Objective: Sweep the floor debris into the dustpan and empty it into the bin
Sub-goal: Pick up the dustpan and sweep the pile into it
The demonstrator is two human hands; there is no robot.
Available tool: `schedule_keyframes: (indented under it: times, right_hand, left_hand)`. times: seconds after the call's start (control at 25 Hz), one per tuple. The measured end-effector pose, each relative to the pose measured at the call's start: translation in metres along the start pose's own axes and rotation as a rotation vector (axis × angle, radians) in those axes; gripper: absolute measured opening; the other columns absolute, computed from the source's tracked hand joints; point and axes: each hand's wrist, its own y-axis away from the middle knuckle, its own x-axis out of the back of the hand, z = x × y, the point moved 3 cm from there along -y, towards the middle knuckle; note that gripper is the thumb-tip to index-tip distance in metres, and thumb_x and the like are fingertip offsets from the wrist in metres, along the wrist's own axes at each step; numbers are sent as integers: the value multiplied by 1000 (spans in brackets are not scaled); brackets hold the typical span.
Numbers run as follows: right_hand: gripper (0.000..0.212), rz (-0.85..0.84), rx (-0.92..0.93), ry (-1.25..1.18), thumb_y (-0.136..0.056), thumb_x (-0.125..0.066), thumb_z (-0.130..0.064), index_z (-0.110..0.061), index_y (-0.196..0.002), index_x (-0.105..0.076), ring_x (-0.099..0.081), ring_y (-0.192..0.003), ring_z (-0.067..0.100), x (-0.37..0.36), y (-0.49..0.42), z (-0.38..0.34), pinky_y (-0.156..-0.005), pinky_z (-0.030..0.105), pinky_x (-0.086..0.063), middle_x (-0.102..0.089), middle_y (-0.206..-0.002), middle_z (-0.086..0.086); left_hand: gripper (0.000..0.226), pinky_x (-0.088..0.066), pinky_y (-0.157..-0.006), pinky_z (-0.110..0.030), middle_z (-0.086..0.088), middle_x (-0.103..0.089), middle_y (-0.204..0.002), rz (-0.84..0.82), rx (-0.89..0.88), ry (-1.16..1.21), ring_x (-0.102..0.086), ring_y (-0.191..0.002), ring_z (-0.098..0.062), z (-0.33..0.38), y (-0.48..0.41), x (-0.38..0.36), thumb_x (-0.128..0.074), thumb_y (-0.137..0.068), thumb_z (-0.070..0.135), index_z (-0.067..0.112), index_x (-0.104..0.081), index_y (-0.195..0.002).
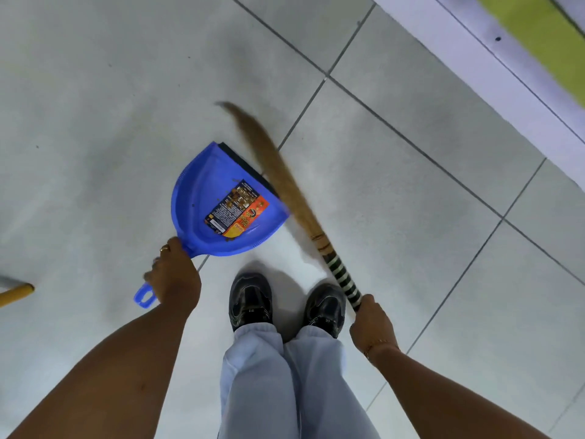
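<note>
A blue plastic dustpan (202,201) with an orange and black label lies on the grey floor tiles, its black lip pointing up and right. A few brown specks of debris (235,180) sit inside it. My left hand (172,274) grips its handle. My right hand (372,324) holds the striped black-and-white handle of a soft brown grass broom (272,166). The broom's bristles lie along the dustpan's lip and curve away to the upper left. No bin is in view.
My two black shoes (250,299) stand just below the dustpan. A yellow stick end (17,293) pokes in at the left edge. A white skirting and green wall (538,42) run along the upper right.
</note>
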Motion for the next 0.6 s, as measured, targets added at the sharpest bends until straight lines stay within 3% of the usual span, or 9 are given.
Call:
schedule_keyframes:
  times: [0.16, 0.32, 0.6]
  right_hand:
    - [30, 135, 6, -254, -86, -44, 1, -6, -115, -44, -58, -103, 35, 35, 50, 3, -88, 46, -51, -58, -114, 15]
    - [51, 230, 141, -343, -89, -46, -1, -6, -138, -36, -52, -114, 39, 81, 98, -11, -94, 42, -45, -48, -130, 18]
    - [45, 348, 80, -566, -90, -47, -3, -7, -135, -40, -53, -113, 36, 144, 158, 28, -90, 38, -44, -49, -127, 17]
  left_hand:
    - [43, -42, -89, -49, -26, -53, -119, -59, -46, 173, -54, -107, -45, 24, 57, 49, -56, -82, -7, -3, -40, -121]
    - [43, -39, -94, -45, -22, -52, -126, -65, -82, 266, -51, -114, -40, 70, 122, 101, -60, -83, 0, -1, -40, -122]
    - [48, -40, -92, -43, -21, -55, -122, -26, -174, 312, -52, -112, -39, 136, 215, 150, -61, -79, -4, -1, -41, -123]
